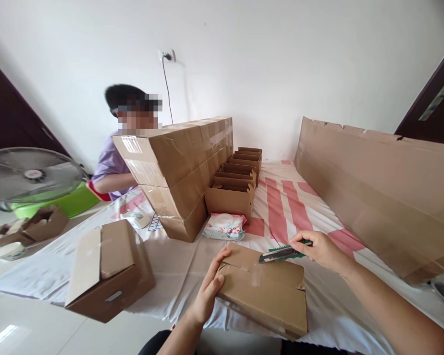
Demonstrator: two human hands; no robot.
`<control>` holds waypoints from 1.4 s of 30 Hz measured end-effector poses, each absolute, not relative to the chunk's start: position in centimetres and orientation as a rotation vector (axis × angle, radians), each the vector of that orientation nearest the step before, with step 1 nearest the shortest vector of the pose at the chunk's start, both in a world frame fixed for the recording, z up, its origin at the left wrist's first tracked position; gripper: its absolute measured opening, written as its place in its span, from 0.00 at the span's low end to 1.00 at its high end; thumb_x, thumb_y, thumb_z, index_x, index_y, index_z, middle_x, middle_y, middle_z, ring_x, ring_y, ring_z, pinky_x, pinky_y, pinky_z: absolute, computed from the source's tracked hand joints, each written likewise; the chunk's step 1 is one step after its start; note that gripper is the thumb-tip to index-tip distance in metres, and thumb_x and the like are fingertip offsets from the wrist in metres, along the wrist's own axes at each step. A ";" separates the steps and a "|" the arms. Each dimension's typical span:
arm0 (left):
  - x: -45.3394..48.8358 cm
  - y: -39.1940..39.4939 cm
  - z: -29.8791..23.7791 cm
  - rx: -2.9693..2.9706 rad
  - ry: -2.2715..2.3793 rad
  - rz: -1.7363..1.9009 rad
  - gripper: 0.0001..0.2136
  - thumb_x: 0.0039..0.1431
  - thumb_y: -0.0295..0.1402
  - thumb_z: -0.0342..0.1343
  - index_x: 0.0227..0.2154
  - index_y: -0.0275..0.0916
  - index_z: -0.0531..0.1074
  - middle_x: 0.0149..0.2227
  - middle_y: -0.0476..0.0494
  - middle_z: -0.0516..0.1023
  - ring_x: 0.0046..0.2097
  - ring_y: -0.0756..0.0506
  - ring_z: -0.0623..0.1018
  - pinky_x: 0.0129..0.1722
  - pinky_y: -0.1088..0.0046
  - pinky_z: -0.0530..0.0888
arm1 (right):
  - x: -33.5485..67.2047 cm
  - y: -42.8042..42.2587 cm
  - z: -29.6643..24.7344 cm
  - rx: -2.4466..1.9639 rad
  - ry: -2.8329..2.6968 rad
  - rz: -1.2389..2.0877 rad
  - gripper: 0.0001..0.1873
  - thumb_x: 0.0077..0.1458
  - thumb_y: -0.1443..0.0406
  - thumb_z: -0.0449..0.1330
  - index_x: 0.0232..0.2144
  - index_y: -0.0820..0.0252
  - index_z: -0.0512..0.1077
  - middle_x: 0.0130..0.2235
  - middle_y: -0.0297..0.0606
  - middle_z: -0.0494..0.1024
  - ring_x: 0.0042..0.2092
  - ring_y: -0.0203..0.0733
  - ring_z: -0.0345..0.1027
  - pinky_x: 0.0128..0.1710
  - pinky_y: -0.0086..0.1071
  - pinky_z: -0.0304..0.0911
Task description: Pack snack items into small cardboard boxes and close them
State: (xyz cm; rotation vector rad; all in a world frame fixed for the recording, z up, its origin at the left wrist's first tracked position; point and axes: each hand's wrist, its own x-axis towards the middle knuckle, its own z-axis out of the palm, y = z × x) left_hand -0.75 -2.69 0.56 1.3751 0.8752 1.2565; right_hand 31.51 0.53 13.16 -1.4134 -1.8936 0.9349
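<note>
A closed cardboard box (268, 291) lies in front of me at the near edge of the cloth-covered table. My left hand (211, 283) grips its left side, with the thumb on the near part and the fingers toward the far corner. In my right hand (314, 246) is a utility knife (281, 253) with green on its body. Its blade points left, over the far edge of the box top; I cannot tell whether the tip touches the cardboard. Just beyond the box sits a pack of wet wipes (225, 227).
Taped boxes (185, 172) stand stacked beyond, beside a row of open cartons (229, 199). Another box (107, 266) is at left. A large cardboard sheet (377, 192) stands along the right. A person (113, 162) sits behind the stack, near a fan (33, 175).
</note>
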 end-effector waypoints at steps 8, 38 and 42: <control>-0.7 -2.6 0.4 1.387 0.858 1.245 0.26 0.61 0.48 0.50 0.59 0.44 0.64 0.70 0.42 0.53 0.70 0.32 0.46 0.68 0.49 0.38 | 31.8 0.5 12.0 -1.417 -1.914 0.935 0.20 0.55 0.50 0.58 0.30 0.59 0.76 0.29 0.35 0.76 0.27 0.36 0.65 0.22 0.26 0.57; -0.7 -2.1 0.4 1.328 0.801 1.203 0.26 0.59 0.49 0.51 0.58 0.44 0.66 0.66 0.41 0.60 0.69 0.30 0.49 0.68 0.50 0.41 | 30.9 3.4 10.8 -1.123 -1.959 1.354 0.23 0.51 0.47 0.63 0.30 0.64 0.77 0.23 0.30 0.69 0.21 0.29 0.55 0.20 0.25 0.51; -1.0 -2.2 0.0 1.351 0.803 1.207 0.26 0.60 0.48 0.50 0.59 0.44 0.64 0.67 0.41 0.57 0.70 0.31 0.47 0.68 0.49 0.38 | 31.5 3.8 11.2 -1.242 -1.896 1.139 0.24 0.51 0.47 0.61 0.31 0.63 0.76 0.24 0.32 0.71 0.20 0.29 0.56 0.20 0.26 0.52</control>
